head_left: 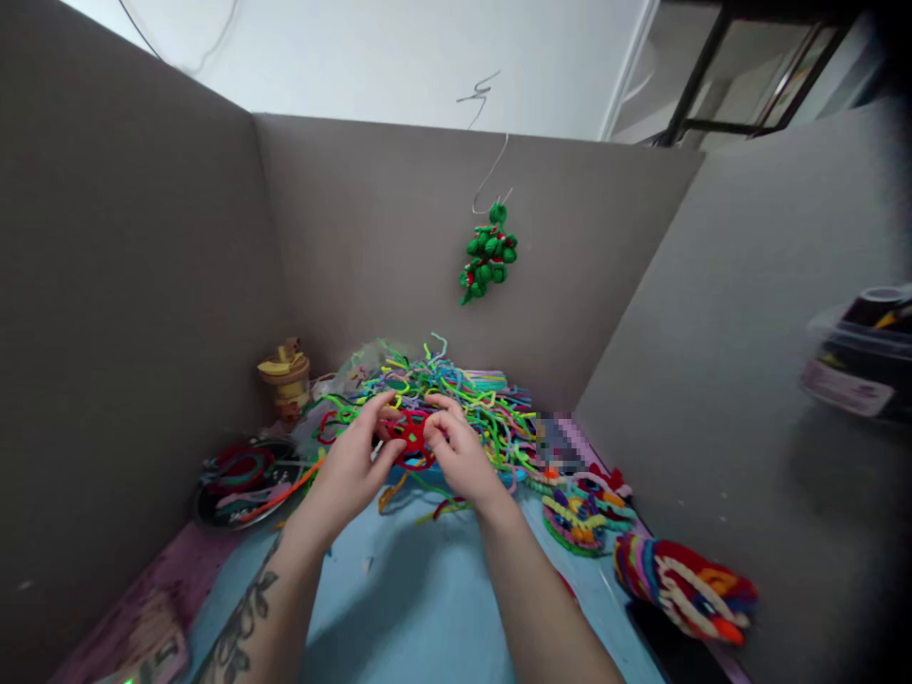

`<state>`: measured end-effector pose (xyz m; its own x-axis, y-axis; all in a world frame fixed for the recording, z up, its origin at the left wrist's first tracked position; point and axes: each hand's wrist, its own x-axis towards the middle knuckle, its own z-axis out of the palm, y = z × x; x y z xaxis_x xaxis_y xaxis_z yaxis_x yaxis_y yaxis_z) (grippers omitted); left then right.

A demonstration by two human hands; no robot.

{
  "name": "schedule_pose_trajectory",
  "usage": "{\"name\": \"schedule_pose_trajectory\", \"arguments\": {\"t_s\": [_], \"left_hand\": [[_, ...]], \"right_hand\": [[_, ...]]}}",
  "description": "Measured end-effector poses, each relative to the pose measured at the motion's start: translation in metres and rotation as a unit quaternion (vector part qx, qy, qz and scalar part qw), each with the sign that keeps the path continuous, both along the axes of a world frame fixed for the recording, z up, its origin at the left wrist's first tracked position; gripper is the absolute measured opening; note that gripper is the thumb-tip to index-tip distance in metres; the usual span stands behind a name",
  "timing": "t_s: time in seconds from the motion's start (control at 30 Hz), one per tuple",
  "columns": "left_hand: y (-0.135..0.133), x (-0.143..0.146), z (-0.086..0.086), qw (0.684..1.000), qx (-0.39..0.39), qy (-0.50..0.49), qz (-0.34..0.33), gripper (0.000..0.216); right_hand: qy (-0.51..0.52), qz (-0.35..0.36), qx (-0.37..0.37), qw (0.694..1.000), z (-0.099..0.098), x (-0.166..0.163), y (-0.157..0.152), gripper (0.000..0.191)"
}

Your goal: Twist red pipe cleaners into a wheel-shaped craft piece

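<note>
Both hands hold up a round red piece (414,439) of fuzzy pipe cleaner, shaped like a ring with spokes and a small green spot at its centre. My left hand (360,454) grips its left edge between thumb and fingers. On the opposite edge, my right hand (460,451) pinches with thumb and forefinger. Just behind the hands spreads a big tangled heap of colourful pipe cleaners (491,404). A few loose strands lie below the red piece on the blue table surface (406,579).
A dark round tray (214,513) with pipe cleaners stands at left, near a yellow-brown pot-like object (289,375). Colourful fuzzy pieces (577,522) and a multicoloured bundle (684,584) lie at right. A green ornament (490,252) hangs on the grey back panel (370,218). A plastic container (855,370) sits on the right panel.
</note>
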<state>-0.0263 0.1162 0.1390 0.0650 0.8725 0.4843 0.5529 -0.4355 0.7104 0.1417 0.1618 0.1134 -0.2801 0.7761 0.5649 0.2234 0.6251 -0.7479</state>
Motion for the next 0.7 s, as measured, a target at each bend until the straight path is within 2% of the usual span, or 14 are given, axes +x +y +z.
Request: {"name": "schedule_pose_trajectory", "arguments": {"t_s": [0.1, 0.17, 0.27, 0.4, 0.57, 0.7], "left_hand": [[0.002, 0.004, -0.001, 0.998, 0.007, -0.031, 0.062, 0.036], [0.003, 0.007, -0.002, 0.996, -0.025, -0.078, 0.037, 0.025], [0.002, 0.013, -0.002, 0.984, -0.071, -0.161, -0.021, 0.023], [0.001, 0.019, -0.002, 0.966, -0.1, -0.237, -0.024, 0.026], [0.001, 0.02, -0.003, 0.959, -0.083, -0.269, -0.009, 0.025], [0.004, 0.022, -0.006, 0.959, -0.058, -0.277, -0.02, 0.024]], "right_hand": [[0.025, -0.056, 0.036, 0.998, 0.0, -0.002, -0.001, 0.019], [0.035, -0.079, 0.06, 0.995, 0.002, -0.002, -0.004, 0.019], [0.032, -0.085, 0.082, 0.992, 0.004, -0.003, -0.007, 0.018], [0.022, -0.074, 0.1, 0.992, 0.005, -0.005, -0.012, 0.017], [0.018, -0.095, 0.132, 0.986, 0.005, -0.006, -0.014, 0.014], [0.041, -0.113, 0.092, 0.988, 0.005, -0.006, -0.011, 0.013]]}}
